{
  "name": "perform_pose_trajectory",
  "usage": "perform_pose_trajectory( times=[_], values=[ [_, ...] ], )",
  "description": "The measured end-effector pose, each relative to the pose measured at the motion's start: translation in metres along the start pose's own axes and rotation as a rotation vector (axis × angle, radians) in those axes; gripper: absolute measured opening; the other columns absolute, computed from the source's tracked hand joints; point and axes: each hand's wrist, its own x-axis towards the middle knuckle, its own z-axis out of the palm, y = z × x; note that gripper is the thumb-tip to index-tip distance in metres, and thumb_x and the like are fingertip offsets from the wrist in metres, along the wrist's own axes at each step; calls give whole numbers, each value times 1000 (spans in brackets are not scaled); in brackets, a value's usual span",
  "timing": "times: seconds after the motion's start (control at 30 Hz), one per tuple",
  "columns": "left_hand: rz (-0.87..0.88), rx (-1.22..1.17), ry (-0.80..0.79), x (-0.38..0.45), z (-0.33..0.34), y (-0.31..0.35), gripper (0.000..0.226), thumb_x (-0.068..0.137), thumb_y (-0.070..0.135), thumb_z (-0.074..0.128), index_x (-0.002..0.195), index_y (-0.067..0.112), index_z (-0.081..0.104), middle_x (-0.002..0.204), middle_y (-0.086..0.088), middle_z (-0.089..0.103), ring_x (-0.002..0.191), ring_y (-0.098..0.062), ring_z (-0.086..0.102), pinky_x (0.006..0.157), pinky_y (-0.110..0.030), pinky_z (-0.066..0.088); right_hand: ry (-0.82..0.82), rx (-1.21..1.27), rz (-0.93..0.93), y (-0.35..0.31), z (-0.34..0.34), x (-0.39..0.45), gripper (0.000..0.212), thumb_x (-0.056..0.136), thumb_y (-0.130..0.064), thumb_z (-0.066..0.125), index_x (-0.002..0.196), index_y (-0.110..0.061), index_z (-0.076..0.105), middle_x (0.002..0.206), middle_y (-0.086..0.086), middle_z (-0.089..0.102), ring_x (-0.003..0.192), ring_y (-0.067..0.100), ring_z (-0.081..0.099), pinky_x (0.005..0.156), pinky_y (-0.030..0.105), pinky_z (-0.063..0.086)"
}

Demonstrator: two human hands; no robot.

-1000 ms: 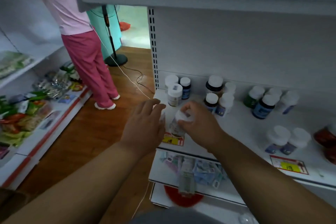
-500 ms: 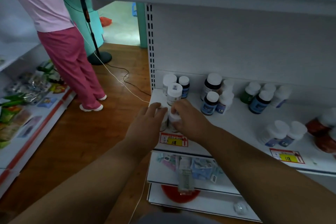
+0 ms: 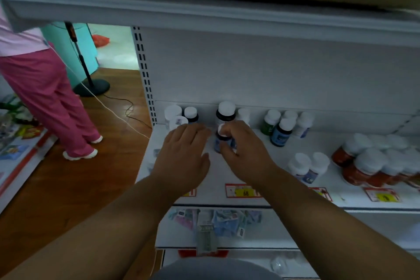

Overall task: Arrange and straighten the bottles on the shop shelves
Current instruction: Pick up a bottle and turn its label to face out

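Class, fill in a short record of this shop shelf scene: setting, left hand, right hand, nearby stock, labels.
setting: white metal shop shelf
left hand: left hand flat, fingers straight, over shelf
right hand: right hand grips dark white-capped bottle with blue label
nearby stock: green white-capped bottle; cluster of red-brown white-capped bottles
labels: yellow-and-red price tag on front edge

The right hand (image 3: 244, 154) hid most of a dark bottle (image 3: 221, 137). The left hand (image 3: 184, 159) covered bottles behind it. Price tags (image 3: 242, 191) were too blurred to read.
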Motion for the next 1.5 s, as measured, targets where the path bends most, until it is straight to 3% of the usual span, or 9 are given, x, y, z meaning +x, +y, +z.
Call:
perform_pose_trajectory(
  times=[0.13, 0.23, 0.37, 0.47, 0.73, 0.93, 1.17, 1.37, 1.5],
  values=[
    [38, -82, 51, 32, 26, 43, 45, 74, 17, 65, 117, 8, 59, 119, -11, 58, 107, -31, 53, 93, -44, 44, 38, -126, 89, 48, -65, 2, 7, 86, -14, 60, 86, -15, 53, 86, -1, 51, 78, 8, 44, 66, 22, 31],
    [13, -96, 44, 49, 47, 73, 45, 78, 23, 59, 121, 10, 57, 123, -10, 56, 108, -31, 53, 93, -45, 44, -10, -205, 190, 91, -103, 9, 9, 87, -14, 60, 95, -11, 59, 95, 7, 54, 86, 19, 52, 72, 27, 37],
    [-36, -80, 12, 66, 69, 107, 45, 81, 24, 62, 124, 13, 55, 121, -7, 56, 109, -28, 52, 92, -41, 43, -318, -464, 300, 145, -128, 26, 37, 94, -22, 53, 128, -9, 53, 125, 17, 50, 111, 31, 52, 91, 32, 40],
    [-94, -82, -3, 71, 80, 128, 43, 81, 24, 63, 122, 12, 58, 117, -8, 59, 108, -29, 53, 93, -40, 43, -517, -535, 262, 168, -122, 31, 41, 94, -19, 55, 132, -6, 47, 133, 17, 46, 119, 30, 48, 101, 36, 36],
    [-252, -69, -100, 55, 93, 140, 41, 84, 28, 63, 123, 16, 59, 119, -3, 58, 110, -25, 53, 92, -38, 43, -496, -559, 217, 187, -112, 39, 36, 88, -15, 60, 122, -7, 48, 119, 18, 47, 103, 33, 54, 87, 37, 43],
    [-291, -80, -111, 39, 85, 110, 45, 84, 35, 60, 126, 18, 52, 118, -2, 57, 106, -24, 51, 90, -35, 42, -286, -402, 122, 154, -111, 39, 19, 85, -23, 63, 93, -11, 50, 95, 13, 53, 86, 29, 55, 72, 36, 43],
    [-431, -181, -216, -10, 75, 71, 64, 88, 43, 56, 142, 16, 35, 139, -4, 44, 127, -23, 41, 105, -33, 33, -354, -171, 5, 61, -53, 13, 27, 82, -29, 62, 105, -18, 53, 98, 4, 55, 85, 21, 53, 68, 35, 42],
    [-321, -45, -362, -47, 86, 55, 73, 89, 58, 39, 145, 12, 28, 145, -5, 38, 132, -22, 34, 114, -32, 26, -386, -175, 90, 35, -7, -7, 29, 85, -27, 62, 111, -15, 55, 100, 0, 49, 89, 18, 50, 68, 28, 32],
    [-311, 24, -415, -52, 98, 48, 82, 92, 63, 28, 150, 7, 16, 154, -10, 25, 142, -25, 20, 118, -38, 16, -331, -184, 152, 37, 3, -16, 38, 85, -29, 64, 119, -15, 54, 115, 8, 54, 103, 23, 51, 82, 31, 39]
  ],
)
